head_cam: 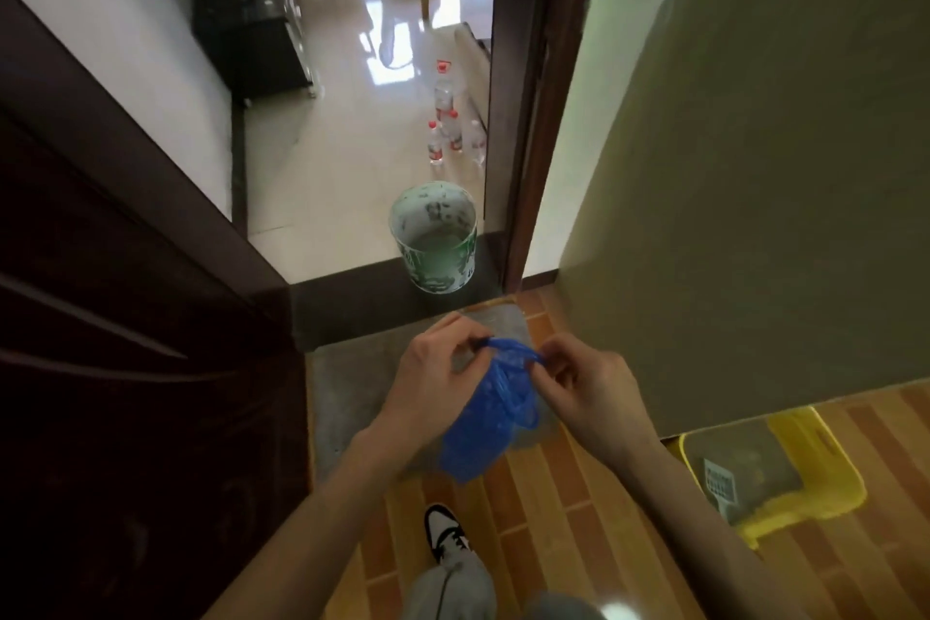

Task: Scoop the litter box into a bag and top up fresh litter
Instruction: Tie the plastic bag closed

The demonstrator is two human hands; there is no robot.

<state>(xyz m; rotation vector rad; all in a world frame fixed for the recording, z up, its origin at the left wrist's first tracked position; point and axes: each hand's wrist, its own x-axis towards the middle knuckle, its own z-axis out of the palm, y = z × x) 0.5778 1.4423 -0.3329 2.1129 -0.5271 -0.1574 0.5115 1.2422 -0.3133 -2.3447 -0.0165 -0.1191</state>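
While both hands, left hand (433, 373) and right hand (584, 383), pinch the blue plastic bag (490, 423) mouth, tying appears underway; yellow litter box (825, 478) top-up seemingly remains.

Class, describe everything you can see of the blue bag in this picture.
The blue bag looks like thin, crinkled, see-through plastic. It hangs in the air above a grey mat, its top gathered between the left hand and the right hand, which pinch its upper edge. The lower part sags as if holding something; the contents cannot be made out.
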